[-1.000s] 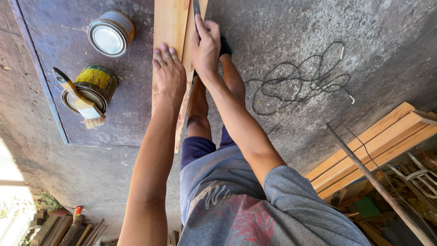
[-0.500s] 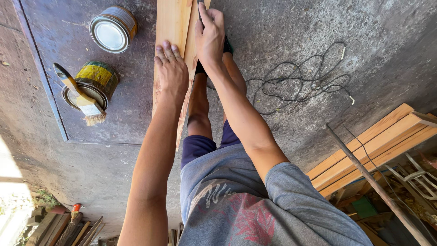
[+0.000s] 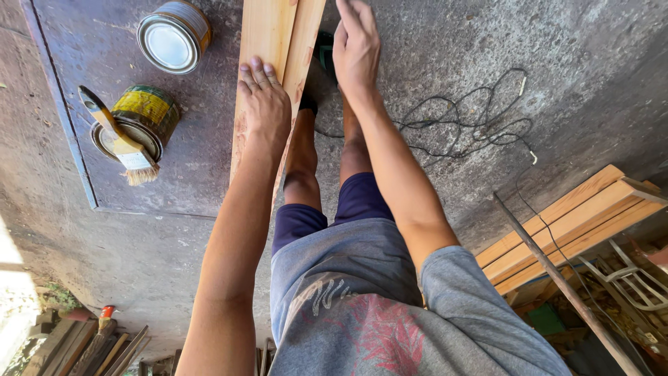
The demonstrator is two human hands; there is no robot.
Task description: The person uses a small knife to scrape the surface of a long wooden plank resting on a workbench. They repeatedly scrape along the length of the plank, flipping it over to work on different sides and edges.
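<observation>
The left hand (image 3: 264,104) lies flat on a long wooden plank (image 3: 268,42), palm down, fingers straight and close together — pressing, not gripping. The plank runs away from the person along the concrete floor (image 3: 591,76), toward the far edge of the view. The right hand (image 3: 356,47) reaches just past the plank's right edge, fingers extended; whether it holds anything cannot be told. Left of the plank, on a dark sheet (image 3: 83,42), stand a closed tin (image 3: 172,36) and, nearer, an open tin (image 3: 139,120) with a paintbrush (image 3: 120,139) resting across its rim. A tangled black cord (image 3: 473,122) lies to the right — nearer, stacked boards (image 3: 563,226).
</observation>
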